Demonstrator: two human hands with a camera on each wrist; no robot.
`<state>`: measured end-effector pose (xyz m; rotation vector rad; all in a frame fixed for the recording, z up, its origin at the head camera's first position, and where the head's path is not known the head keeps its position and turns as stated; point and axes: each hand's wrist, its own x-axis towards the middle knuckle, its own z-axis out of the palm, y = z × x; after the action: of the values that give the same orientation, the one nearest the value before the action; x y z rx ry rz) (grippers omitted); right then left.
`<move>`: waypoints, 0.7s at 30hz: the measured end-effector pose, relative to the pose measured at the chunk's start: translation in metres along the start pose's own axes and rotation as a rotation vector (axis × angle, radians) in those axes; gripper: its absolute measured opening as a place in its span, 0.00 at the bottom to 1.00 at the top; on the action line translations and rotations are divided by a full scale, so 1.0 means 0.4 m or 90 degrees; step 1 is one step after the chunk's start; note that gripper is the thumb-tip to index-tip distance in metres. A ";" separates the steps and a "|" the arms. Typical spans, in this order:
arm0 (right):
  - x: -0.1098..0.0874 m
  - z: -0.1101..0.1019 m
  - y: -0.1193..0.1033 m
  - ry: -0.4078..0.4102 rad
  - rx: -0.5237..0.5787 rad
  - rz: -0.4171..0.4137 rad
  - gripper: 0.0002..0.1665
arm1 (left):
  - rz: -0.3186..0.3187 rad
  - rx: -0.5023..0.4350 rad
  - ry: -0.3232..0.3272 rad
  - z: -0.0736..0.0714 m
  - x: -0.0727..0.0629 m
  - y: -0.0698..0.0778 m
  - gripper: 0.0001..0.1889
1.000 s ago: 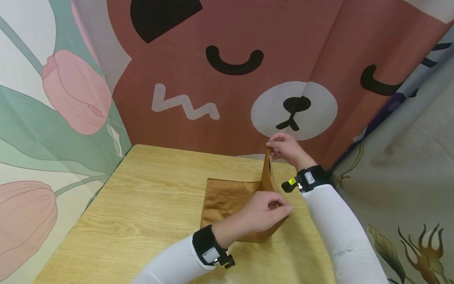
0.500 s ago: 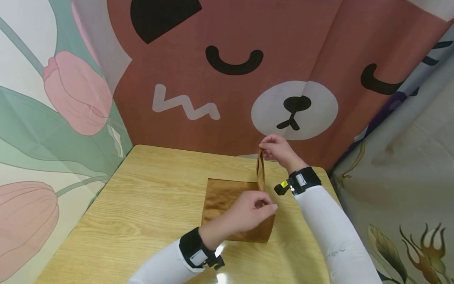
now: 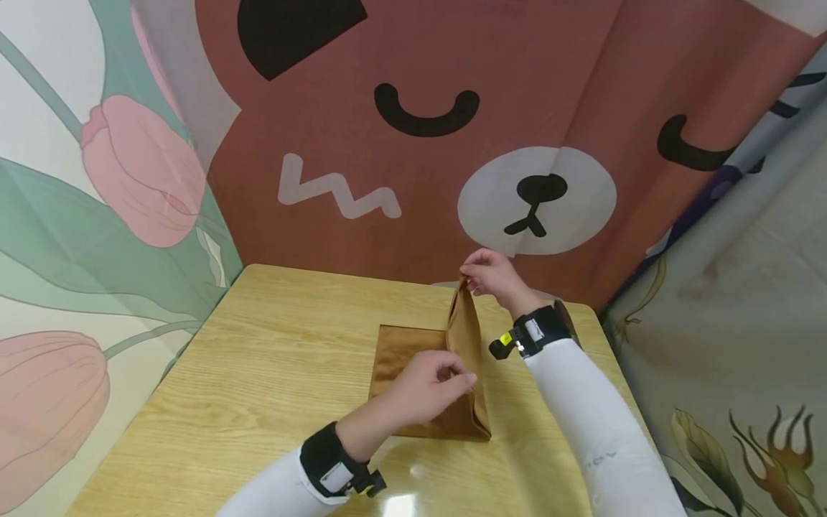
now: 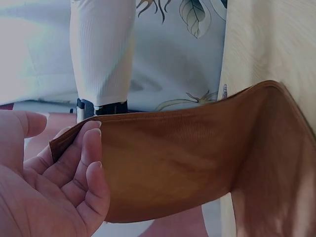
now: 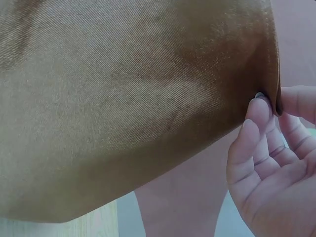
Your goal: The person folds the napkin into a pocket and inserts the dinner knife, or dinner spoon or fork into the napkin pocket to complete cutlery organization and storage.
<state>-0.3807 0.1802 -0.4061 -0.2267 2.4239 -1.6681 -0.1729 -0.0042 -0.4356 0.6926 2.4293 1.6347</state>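
Observation:
A brown cloth (image 3: 407, 348) with a fine ribbed weave and stitched hems lies on the table, its right part lifted upright as a flap. My right hand (image 3: 494, 278) pinches the far top corner of that flap. In the right wrist view, thumb and fingers meet at the hem of the cloth (image 5: 148, 98). Nearer to me, my left hand (image 3: 426, 388) holds the flap's near end. The left wrist view has the left hand (image 4: 59, 187) with curled fingers at the cloth's (image 4: 163, 158) corner. Part of the cloth is hidden behind the left hand.
The wood-grain table (image 3: 258, 373) reaches back to a hanging curtain (image 3: 323, 244) printed with a bear face. A flowered curtain (image 3: 148, 172) hangs on the left, and a pale grey one (image 3: 743, 309) on the right.
Both hands have moved left, bringing the raised flap of the cloth over with them. The flap's top has dropped slightly and leans left. The cloth's left part has stayed flat on the table.

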 end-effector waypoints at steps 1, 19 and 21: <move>0.002 0.004 0.001 -0.001 -0.001 -0.001 0.08 | -0.002 -0.001 0.001 -0.002 -0.003 -0.005 0.11; 0.030 0.108 0.009 -0.019 -0.035 -0.029 0.09 | -0.048 -0.071 0.029 -0.014 -0.061 -0.075 0.13; 0.032 0.120 0.011 -0.017 -0.042 -0.031 0.09 | -0.050 -0.068 0.032 -0.017 -0.065 -0.081 0.13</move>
<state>-0.3817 0.1351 -0.4277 -0.3192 2.4759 -1.5949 -0.1618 -0.0314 -0.4659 0.5397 2.3496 1.7555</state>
